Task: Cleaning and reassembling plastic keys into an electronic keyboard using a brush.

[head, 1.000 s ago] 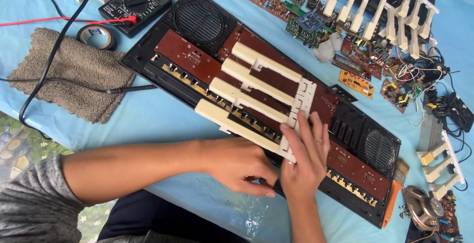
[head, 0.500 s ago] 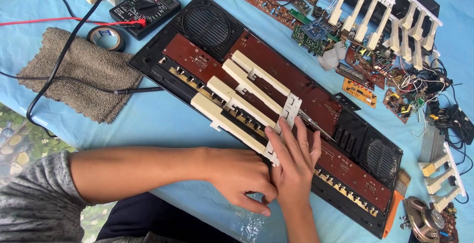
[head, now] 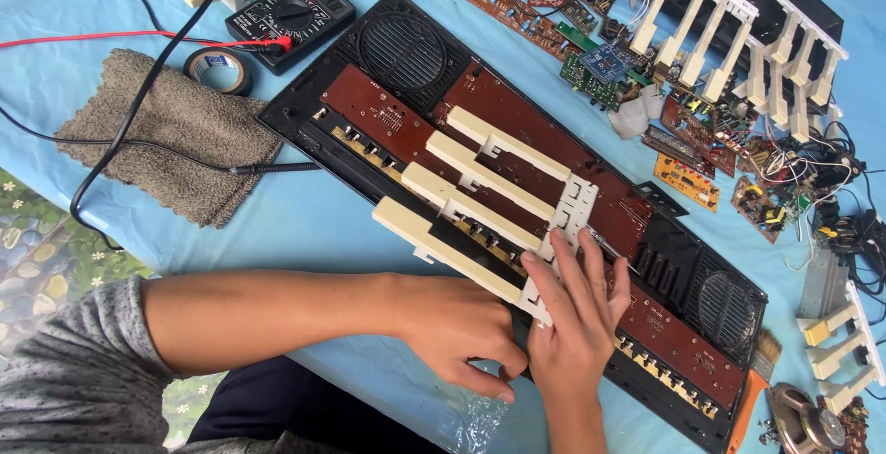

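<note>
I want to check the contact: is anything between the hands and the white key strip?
Nothing visible. The right hand lies flat on the key strip at its comb end, and the left hand touches its near edge.

Opened-up keyboard laid diagonally across the table, parts all around it

The key block point(head: 480, 197) sits on the keyboard chassis point(head: 646, 279), with both hands at its near end: left hand point(head: 461, 334) just left of the right hand point(head: 577, 325), which lies flat on the block's comb end. Left of the chassis is a towel point(head: 166, 145), with a tape roll point(head: 218, 68) and multimeter point(head: 291, 18) behind it. Loose circuit boards point(head: 600, 57) and more key sets point(head: 738, 48) lie behind and right.
</note>
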